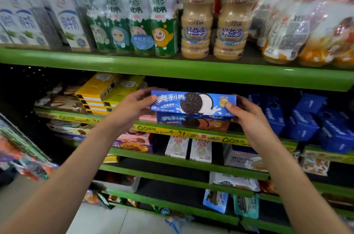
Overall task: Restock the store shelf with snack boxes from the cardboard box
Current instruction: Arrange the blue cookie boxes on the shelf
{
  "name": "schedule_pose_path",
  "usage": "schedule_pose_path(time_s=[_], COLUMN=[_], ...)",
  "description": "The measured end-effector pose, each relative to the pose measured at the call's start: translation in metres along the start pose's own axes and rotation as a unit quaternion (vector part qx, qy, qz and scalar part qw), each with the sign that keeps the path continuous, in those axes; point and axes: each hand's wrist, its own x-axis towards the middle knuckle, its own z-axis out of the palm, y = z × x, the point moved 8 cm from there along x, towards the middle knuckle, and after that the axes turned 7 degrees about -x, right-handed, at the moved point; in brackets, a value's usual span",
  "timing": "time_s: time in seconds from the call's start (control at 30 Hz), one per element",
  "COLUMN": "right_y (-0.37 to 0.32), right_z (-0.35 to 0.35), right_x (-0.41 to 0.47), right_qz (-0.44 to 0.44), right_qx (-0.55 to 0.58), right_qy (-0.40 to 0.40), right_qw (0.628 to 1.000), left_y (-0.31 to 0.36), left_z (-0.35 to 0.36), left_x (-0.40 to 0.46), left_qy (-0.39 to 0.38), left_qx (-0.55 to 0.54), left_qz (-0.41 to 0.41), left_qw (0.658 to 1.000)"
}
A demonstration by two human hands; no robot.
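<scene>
Both forearms are reaching in from the bottom edge; the left hand [132, 107] and right hand [247, 117] are each pinching an end of the blue cookie box [193, 103], holding it level, long axis left-right, face toward the camera, just above a similar box [193, 122] on the shelf [172, 73]. Judging by this, placing is underway; next it needs lowering squarely onto that stack.

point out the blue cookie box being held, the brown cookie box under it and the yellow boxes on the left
blue cookie box [193, 104]: head view, on the cookie picture on its front.
brown cookie box [216, 125]: head view, on its brown front right of the cookie.
yellow boxes [99, 88]: head view, on the top face of the stack.
</scene>
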Motion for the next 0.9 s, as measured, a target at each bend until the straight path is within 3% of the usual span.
schedule_pose_path(time_s=[0.2,0.9], right_y=[-0.002,0.005], right_z=[-0.002,-0.008], right_x=[0.009,0.024], right_qz=[-0.005,-0.005], right_qx=[-0.019,-0.034], right_qy=[0.031,0.013], right_qw=[0.999,0.999], left_y=[0.002,-0.007], left_z=[0.001,0.005], left_x=[0.017,0.035], left_qy=[-0.014,-0.033], left_qx=[0.039,0.036], left_qz=[0.011,-0.009], left_qw=[0.999,0.999])
